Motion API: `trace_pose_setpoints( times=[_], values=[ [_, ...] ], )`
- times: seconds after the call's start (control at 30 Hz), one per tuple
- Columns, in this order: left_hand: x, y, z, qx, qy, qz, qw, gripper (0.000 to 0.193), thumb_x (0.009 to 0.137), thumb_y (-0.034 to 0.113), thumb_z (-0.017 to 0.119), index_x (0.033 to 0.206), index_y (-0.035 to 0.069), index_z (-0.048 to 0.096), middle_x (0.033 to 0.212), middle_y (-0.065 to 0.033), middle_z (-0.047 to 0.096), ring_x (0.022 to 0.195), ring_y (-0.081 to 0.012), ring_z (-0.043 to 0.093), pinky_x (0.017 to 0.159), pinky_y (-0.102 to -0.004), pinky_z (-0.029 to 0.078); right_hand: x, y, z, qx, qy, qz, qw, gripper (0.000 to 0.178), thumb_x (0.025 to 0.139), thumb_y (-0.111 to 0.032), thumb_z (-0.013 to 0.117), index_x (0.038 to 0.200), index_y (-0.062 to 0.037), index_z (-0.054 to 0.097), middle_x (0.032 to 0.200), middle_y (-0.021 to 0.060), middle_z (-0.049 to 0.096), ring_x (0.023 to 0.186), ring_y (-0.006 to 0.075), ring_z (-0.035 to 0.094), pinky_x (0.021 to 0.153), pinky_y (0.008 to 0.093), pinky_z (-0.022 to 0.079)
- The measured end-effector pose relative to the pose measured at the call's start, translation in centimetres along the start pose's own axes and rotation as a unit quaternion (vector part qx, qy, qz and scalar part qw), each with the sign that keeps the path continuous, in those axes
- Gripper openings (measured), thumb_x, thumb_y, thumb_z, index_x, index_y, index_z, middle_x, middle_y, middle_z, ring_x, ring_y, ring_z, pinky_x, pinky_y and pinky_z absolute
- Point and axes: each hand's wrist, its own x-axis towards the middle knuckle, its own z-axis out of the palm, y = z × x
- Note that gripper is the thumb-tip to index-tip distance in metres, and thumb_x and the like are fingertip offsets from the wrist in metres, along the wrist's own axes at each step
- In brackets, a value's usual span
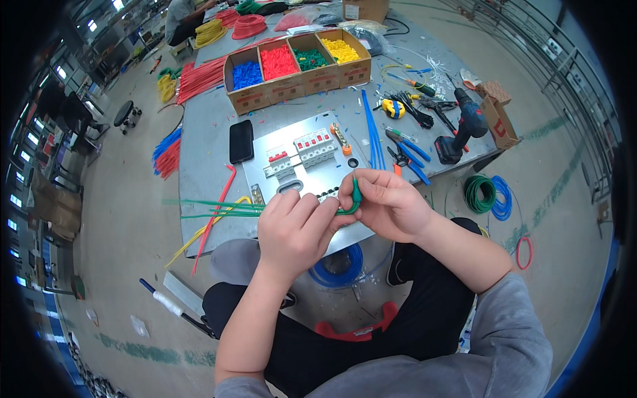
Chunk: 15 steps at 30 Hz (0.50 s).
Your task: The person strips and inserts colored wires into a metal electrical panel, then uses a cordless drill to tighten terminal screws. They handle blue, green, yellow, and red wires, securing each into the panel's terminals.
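Several green wires run out leftward from my left hand, whose fingers are closed round them. Their other ends bend upward between the fingers of my right hand, which pinches a green sleeved wire end. Just beyond my hands lies a metal mounting plate. On it sit a breaker block with red switches, a smaller breaker with a red lever and a brass terminal bar with orange ends. My hands partly hide the plate's near edge.
A divided cardboard box holds blue, red, green and yellow caps. A black phone lies left of the plate. To the right are blue-handled pliers, a cordless drill and a tape measure. Red and yellow wires overhang the table's near left edge.
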Motion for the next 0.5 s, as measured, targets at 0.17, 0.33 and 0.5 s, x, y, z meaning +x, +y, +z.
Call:
trace_pose_setpoints(
  times=[0.17, 0.33, 0.5],
  values=[
    [-1.1, -2.5, 0.1, 0.041, -0.063, -0.094, 0.993, 0.017, 0.09, 0.018, 0.079, 0.103, 0.008, 0.074, 0.081, -0.007, 0.06, 0.074, -0.0286, 0.061, 0.065, -0.0422, 0.046, -0.3, -1.1, 3.1, -0.293, 0.196, -0.111, 0.929, 0.035, 0.112, -0.021, 0.055, 0.14, 0.0004, 0.059, 0.127, 0.0111, 0.064, 0.117, 0.0188, 0.061, 0.105, 0.0374, 0.048],
    [-4.1, -7.0, 0.3, 0.13, -0.168, -0.265, 0.941, 0.025, 0.092, 0.001, 0.066, 0.115, 0.005, 0.073, 0.098, -0.0147, 0.069, 0.094, -0.0374, 0.069, 0.081, -0.0485, 0.053, -5.5, -0.9, 8.1, -0.226, -0.239, 0.021, 0.944, 0.086, 0.105, -0.063, 0.039, 0.157, 0.0057, 0.043, 0.155, 0.0205, 0.05, 0.142, 0.0311, 0.05, 0.116, 0.0429, 0.037],
    [-8.3, -11.3, 1.7, 0.177, -0.235, -0.305, 0.906, 0.034, 0.089, -0.002, 0.064, 0.12, 0.007, 0.073, 0.104, -0.0132, 0.073, 0.103, -0.0351, 0.07, 0.086, -0.0481, 0.053, -8.0, 2.1, 11.2, 0.094, -0.358, -0.039, 0.928, 0.134, 0.088, -0.099, 0.035, 0.156, 0.0162, 0.043, 0.161, 0.0325, 0.045, 0.148, 0.0442, 0.046, 0.125, 0.0506, 0.033]
  ],
)
